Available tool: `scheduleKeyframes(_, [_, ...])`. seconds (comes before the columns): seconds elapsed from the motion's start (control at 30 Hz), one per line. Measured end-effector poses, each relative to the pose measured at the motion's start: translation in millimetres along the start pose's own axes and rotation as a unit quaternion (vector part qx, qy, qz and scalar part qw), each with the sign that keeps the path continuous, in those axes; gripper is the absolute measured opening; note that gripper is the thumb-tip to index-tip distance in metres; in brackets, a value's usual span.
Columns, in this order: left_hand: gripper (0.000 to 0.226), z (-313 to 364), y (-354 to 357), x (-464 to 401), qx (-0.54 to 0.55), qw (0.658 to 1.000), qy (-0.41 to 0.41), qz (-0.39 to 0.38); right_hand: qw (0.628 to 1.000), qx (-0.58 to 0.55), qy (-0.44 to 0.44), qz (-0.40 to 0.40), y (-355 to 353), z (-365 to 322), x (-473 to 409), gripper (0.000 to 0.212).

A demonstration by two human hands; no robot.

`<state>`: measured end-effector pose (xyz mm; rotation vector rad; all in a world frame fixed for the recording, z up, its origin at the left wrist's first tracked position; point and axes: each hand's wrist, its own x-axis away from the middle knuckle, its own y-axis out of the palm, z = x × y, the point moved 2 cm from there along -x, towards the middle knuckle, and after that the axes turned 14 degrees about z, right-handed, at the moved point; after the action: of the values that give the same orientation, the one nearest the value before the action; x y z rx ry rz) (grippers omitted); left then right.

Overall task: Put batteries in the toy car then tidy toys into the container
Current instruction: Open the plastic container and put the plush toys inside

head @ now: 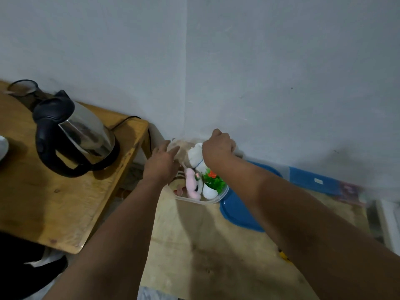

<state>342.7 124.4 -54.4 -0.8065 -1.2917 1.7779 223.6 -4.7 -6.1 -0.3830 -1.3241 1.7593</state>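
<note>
Both arms are stretched out in front of me, and I can't find the toy car anywhere in view. My right hand (pixel 218 148) is a curled fist at the far rim of the clear plastic container (pixel 201 200), knuckles toward me; whether it grips the rim or a toy, I cannot tell. My left hand (pixel 161 161) reaches in with fingers fairly straight, touching something tan and blurred, too smeared to name. Between the two hands sits a white plush toy (pixel 195 156); nearer me in the container lie a pink plush toy (pixel 191 185) and a small green plastic plant with an orange flower (pixel 213 180). A blue plastic lid (pixel 236 211) lies beside the container, half under my right forearm. The steel electric kettle (pixel 73 135) stands on the wooden side table (pixel 54 202) to the left
</note>
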Motion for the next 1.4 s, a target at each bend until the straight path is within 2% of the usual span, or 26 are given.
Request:
scheduleKeyframes(0.1, [0.039, 3.2, 0.9, -11.5, -0.034, 0.999, 0.003, 0.006, 0.997, -0.078, -0.004, 0.017, 8.0, 0.8, 0.7, 0.055])
scheduleKeyframes(0.27, [0.025, 2.8, 0.6, -24.8, -0.08, 0.996, -0.001, 0.046, 0.982, -0.094, -0.054, 0.156, 27.5, -3.4, 8.4, 0.053])
scheduleKeyframes(0.47, [0.021, 4.7, 6.9, -37.6, -0.116, 0.991, -0.019, 0.058, 0.976, -0.117, -0.062, 0.173, 48.4, -2.8, 0.9, 0.035])
scheduleKeyframes(0.63, [0.013, 17.9, 18.1, -35.2, -0.167, 0.984, 0.03, 0.053, 0.961, -0.208, -0.091, 0.155, 51.3, -17.7, -2.3, 0.019])
scheduleKeyframes(0.8, [0.015, 12.8, 35.9, -22.7, -0.111, 0.987, 0.015, 0.113, 0.931, -0.346, -0.006, 0.117, 60.3, -31.7, -0.2, 0.041])
scheduleKeyframes(0.93, [0.016, 7.7, 41.2, -19.7, -0.071, 0.989, 0.025, 0.128, 0.911, -0.399, 0.044, 0.091, 75.5, -34.5, -1.4, 0.053])
scheduleKeyframes(1.13, [0.014, 0.3, 41.3, -25.9, -0.062, 0.989, 0.046, 0.125, 0.88, -0.467, 0.035, 0.081, 81.2, -32.5, 2.3, 0.067])
scheduleKeyframes(1.23, [0.01, -1.9, 43.5, -27.9, -0.045, 0.99, 0.032, 0.128, 0.886, -0.456, 0.005, 0.087, 79.4, -29.0, 3.1, 0.066])
scheduleKeyframes(1.4, [0.008, 0.1, 40.5, -27.6, -0.045, 0.991, 0.037, 0.117, 0.882, -0.441, 0.011, 0.164, 79.3, -20.9, 9.3, 0.068])
